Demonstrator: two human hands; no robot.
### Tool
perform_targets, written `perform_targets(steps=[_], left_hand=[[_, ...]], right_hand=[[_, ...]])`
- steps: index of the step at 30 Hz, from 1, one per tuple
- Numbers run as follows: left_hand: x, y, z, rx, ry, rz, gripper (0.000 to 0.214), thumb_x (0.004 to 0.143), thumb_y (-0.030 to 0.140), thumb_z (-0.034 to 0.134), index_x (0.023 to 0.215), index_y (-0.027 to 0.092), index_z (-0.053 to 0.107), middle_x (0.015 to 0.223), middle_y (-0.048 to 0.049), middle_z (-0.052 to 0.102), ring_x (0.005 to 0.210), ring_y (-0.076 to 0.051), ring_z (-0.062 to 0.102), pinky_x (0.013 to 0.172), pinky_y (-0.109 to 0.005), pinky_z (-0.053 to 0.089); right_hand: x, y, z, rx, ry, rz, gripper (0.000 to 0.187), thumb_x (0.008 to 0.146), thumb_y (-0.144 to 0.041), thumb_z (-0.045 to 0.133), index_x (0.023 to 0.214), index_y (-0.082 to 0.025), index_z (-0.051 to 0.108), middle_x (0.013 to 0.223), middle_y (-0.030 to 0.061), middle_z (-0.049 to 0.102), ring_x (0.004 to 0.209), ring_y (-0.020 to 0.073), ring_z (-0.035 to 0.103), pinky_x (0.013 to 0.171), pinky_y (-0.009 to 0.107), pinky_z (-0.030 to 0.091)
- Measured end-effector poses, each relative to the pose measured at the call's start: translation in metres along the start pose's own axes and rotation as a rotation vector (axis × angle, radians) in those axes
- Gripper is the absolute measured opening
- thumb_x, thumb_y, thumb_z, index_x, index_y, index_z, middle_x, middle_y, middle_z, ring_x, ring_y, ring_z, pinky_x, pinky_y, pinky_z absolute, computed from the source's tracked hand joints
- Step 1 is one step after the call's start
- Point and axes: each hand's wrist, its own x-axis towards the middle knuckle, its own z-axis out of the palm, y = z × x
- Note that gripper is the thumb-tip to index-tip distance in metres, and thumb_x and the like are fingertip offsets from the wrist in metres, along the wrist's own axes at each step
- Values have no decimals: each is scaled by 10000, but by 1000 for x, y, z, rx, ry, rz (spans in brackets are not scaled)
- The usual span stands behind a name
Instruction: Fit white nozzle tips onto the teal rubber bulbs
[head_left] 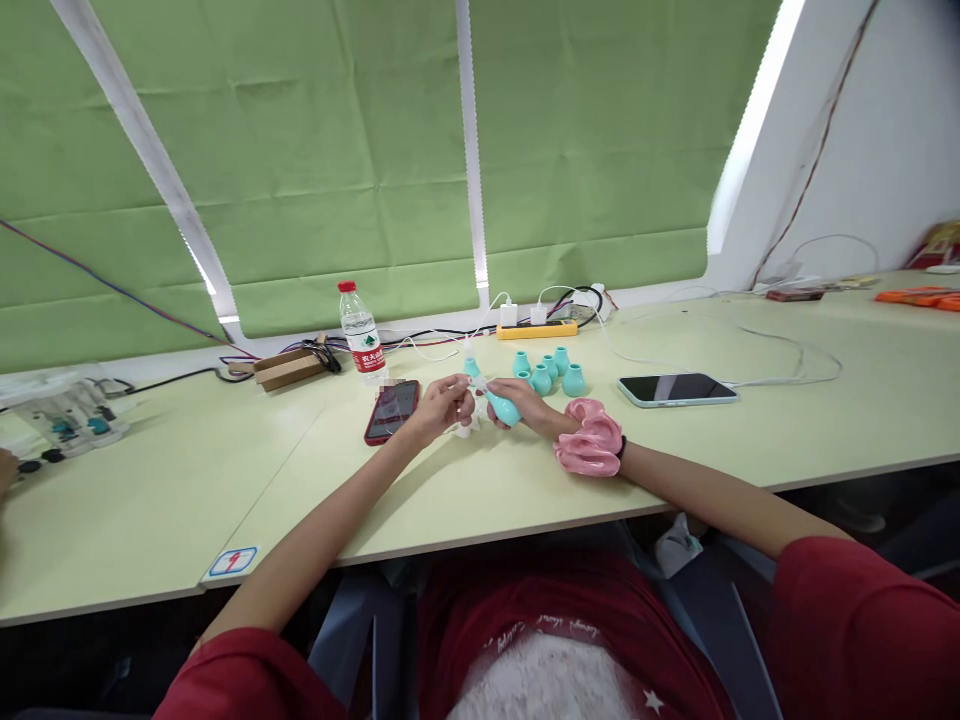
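My right hand is wrapped round a turquoise squeeze bulb, which lies tilted with its clear nozzle pointing up and left. Close beside that nozzle, my left hand is closed in a pinch; what its fingertips grip is too small to make out. Behind the hands stands another turquoise bulb with a clear tip. Small white pieces lie on the table under my hands, partly hidden. Several turquoise bulbs without nozzles stand grouped just beyond my right hand.
A red-cased phone lies left of my hands, a second phone to the right. Behind are a water bottle, a cardboard box and a yellow power strip with cables. Clear plastic apparatus stands far left, near another person's hand.
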Motion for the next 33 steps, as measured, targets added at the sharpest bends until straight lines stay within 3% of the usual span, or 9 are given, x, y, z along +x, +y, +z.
perform_targets(steps=[3,7,9,12,17,22,25,29,33], left_hand=[[0,4,-9,65,48,23,294,744,452,448,787,161,428,472,53,379,411,-67,367,441,-210,361],[0,-8,-10,805,246,167,127,769,273,438,755,162,498,613,-19,524,603,-127,461,586,-258,392],[2,-16,-8,1098,243,204,111,767,207,424,747,166,525,722,-49,577,731,-167,473,636,-279,388],[4,-26,-6,1255,187,177,149,774,185,404,783,169,551,783,-58,609,790,-195,467,618,-279,382],[5,-31,-11,1176,222,191,146,742,184,442,761,167,586,710,-38,618,728,-171,488,620,-261,383],[-2,-18,-4,834,342,246,221,780,282,391,777,153,571,606,-4,560,576,-103,492,542,-202,364],[-7,-8,9,757,261,209,322,789,349,359,609,135,519,492,25,460,481,-75,413,466,-189,288],[-9,-8,19,802,144,147,431,761,374,380,406,142,303,401,49,225,408,-47,227,427,-212,165],[-6,-13,16,495,19,15,459,748,445,378,407,153,284,396,54,213,387,-38,184,406,-208,144]], right_hand=[[-4,-8,-2,-8,15,-41,301,737,-434,442,668,-145,491,460,-13,491,394,95,451,427,237,365],[-7,-10,-4,-64,86,-93,284,689,-402,511,561,-151,470,475,-12,484,433,89,453,469,236,366],[-6,-7,-3,-100,131,-88,265,648,-377,555,542,-150,466,472,-17,479,423,81,436,454,232,350],[-3,0,-3,-182,138,-79,235,601,-335,594,535,-144,475,475,-22,481,399,68,408,429,225,325],[-3,3,-2,-264,70,-80,222,604,-329,582,561,-132,491,495,-27,478,395,63,413,431,215,324],[-7,5,2,-525,64,-148,198,588,-310,588,602,-122,529,505,-33,463,464,77,427,460,203,322],[-11,7,8,-670,29,-227,174,589,-286,579,625,-117,557,549,-26,486,535,87,432,499,198,323],[-17,6,14,-706,-56,-296,142,606,-248,548,635,-109,563,562,-20,494,555,89,439,502,188,319],[-21,-2,17,-705,-141,-296,164,647,-266,527,593,-112,545,512,-18,476,499,73,409,464,181,302]])
